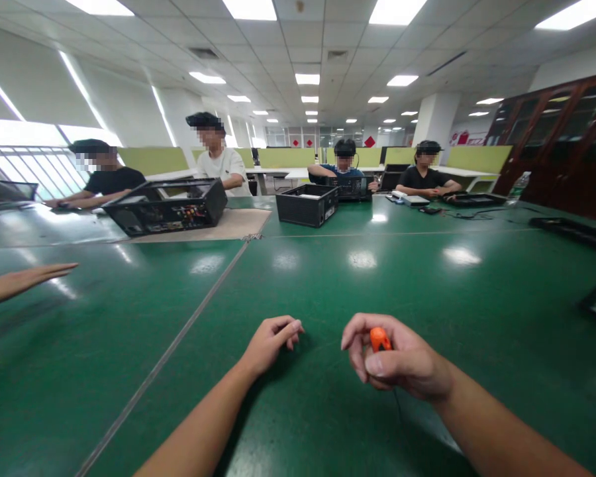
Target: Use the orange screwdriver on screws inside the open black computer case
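Note:
My right hand (397, 358) is closed around a screwdriver, held above the green tabletop (328, 278). The orange handle end of the screwdriver (380, 339) pokes out between thumb and fingers, and a thin dark line shows below the hand. The rest of the tool is hidden by the palm and fingers. To the left, my left hand (273, 341) rests on its side on the tabletop, fingers loosely bent and thumb apart. Nothing shows in it.
Another person's hand (24, 281) reaches in at the left edge. Across the table sit several people with black computer cases, one open case (171, 209) lying on a brown sheet (241, 224). A black box-shaped case (306, 207) stands mid-table. At right are a bottle (519, 185) and dark panels (576, 233).

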Motion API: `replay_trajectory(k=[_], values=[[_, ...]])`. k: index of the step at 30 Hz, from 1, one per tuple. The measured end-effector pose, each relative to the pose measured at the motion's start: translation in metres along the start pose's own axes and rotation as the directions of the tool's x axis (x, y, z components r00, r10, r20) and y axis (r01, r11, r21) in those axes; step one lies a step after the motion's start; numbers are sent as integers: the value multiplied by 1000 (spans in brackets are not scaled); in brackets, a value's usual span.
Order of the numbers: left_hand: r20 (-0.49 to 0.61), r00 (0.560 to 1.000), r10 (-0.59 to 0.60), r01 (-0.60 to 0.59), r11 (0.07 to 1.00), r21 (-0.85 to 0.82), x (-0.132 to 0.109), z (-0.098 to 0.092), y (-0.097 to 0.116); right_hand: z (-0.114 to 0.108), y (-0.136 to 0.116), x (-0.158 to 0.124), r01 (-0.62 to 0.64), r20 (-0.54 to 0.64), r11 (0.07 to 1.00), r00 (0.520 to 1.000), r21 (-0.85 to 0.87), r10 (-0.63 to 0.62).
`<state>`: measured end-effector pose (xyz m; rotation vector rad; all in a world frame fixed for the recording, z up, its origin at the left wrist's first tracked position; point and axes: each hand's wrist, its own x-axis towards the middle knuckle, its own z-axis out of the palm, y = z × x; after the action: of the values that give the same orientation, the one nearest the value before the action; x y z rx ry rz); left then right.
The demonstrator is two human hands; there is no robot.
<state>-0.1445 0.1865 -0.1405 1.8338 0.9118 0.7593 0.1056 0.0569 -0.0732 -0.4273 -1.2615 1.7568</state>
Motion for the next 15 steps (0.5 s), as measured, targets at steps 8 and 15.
replay_trajectory(k=[8, 15], values=[[3, 1000, -16, 16, 1000, 12, -1, -2, 1, 11, 47, 14, -128, 149, 929, 986, 348, 80], [5, 999, -53, 52, 998, 47, -1, 0, 3, 27, 38, 3, 4, 98, 998, 995, -57, 2]])
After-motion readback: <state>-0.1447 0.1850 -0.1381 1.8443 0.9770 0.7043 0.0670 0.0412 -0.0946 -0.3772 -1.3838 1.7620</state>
